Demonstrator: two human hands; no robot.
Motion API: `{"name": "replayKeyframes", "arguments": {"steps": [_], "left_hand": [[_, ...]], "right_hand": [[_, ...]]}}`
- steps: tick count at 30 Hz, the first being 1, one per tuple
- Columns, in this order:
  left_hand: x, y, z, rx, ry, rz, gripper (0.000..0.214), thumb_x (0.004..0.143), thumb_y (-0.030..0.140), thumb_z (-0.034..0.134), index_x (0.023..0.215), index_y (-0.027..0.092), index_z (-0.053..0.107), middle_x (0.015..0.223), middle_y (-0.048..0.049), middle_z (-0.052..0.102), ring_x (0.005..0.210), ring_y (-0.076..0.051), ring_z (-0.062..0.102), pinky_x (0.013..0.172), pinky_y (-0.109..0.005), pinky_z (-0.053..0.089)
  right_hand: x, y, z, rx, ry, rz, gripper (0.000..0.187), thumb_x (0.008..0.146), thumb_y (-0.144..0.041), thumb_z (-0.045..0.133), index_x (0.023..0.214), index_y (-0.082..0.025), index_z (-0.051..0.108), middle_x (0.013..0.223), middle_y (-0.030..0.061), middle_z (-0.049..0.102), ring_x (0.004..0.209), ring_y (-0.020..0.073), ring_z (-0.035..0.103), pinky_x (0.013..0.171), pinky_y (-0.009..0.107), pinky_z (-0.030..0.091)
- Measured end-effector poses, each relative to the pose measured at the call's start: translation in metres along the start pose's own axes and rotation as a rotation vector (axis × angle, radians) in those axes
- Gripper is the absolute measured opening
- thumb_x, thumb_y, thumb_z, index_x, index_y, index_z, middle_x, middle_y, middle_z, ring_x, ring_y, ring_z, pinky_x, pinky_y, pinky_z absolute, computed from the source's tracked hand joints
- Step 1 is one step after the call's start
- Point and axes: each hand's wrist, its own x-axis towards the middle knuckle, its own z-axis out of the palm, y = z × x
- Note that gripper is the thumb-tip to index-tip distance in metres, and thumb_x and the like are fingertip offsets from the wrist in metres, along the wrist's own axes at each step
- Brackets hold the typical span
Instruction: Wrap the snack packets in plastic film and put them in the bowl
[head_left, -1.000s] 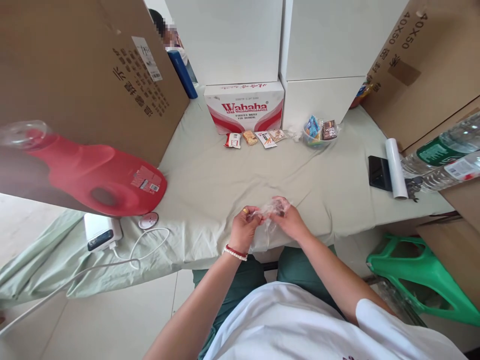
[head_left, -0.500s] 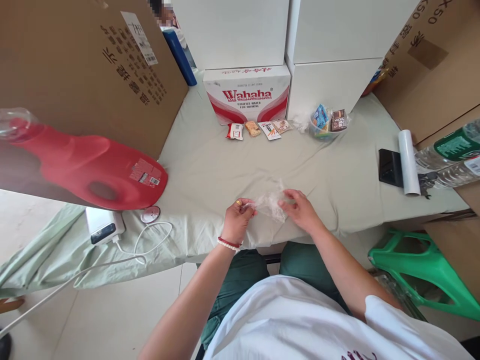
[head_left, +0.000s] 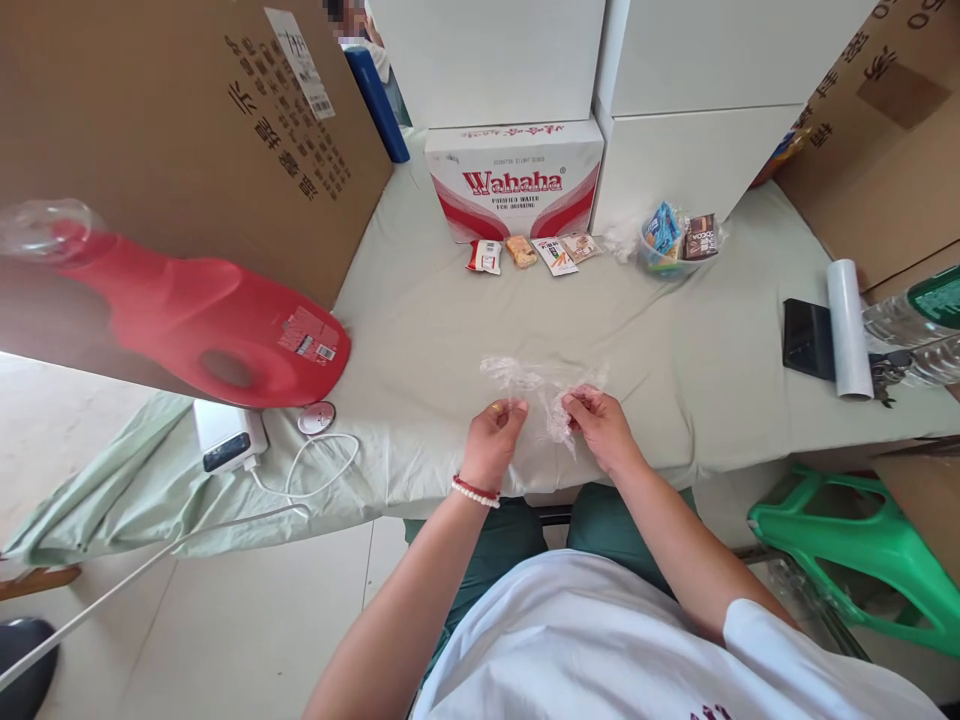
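A crumpled clear plastic bag [head_left: 541,385] hangs between both hands just above the near edge of the green-clothed table [head_left: 435,340]. My left hand [head_left: 493,440], with a red and white bead bracelet at the wrist, pinches the bag's left side. My right hand [head_left: 601,428] pinches its right side. Both hands are closed on the film, and the bag is pulled wide between them.
Several small snack packets [head_left: 534,251] lie in front of a Wahaha box [head_left: 514,180]. A clear bowl of snacks [head_left: 675,243] stands to the right. A white roll [head_left: 850,326] and black phone [head_left: 808,338] lie far right; a red jug [head_left: 202,330], power bank [head_left: 228,438] and cable on the left. A green stool [head_left: 855,540] stands lower right.
The bag was bunched between the hands; now the hands have drawn apart and spread it wider. The view has shifted slightly.
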Motion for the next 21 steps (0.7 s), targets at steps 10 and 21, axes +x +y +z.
{"name": "replayKeyframes", "arguments": {"steps": [10,21], "left_hand": [[0.011,0.005,-0.017,-0.088,0.043,-0.029,0.032,0.081,0.050,0.073,0.076,0.023,0.055,0.050,0.0097,0.042,0.041,-0.008,0.037,0.040,-0.020,0.028],[-0.001,-0.002,-0.024,-0.084,-0.067,-0.108,0.051,0.071,0.068,0.078,0.075,0.019,0.066,0.057,0.0030,0.056,0.050,-0.010,0.052,0.045,-0.021,0.035]], "right_hand": [[-0.008,-0.011,-0.046,0.306,0.044,0.187,0.042,0.058,-0.047,0.096,0.076,-0.018,0.071,0.075,0.0006,0.066,0.069,0.0129,0.059,0.062,0.025,0.053],[0.008,-0.003,-0.046,0.552,0.315,0.234,0.024,0.077,-0.030,0.079,0.077,-0.021,0.057,0.067,0.0005,0.067,0.049,0.0093,0.052,0.039,0.019,0.039]]}}
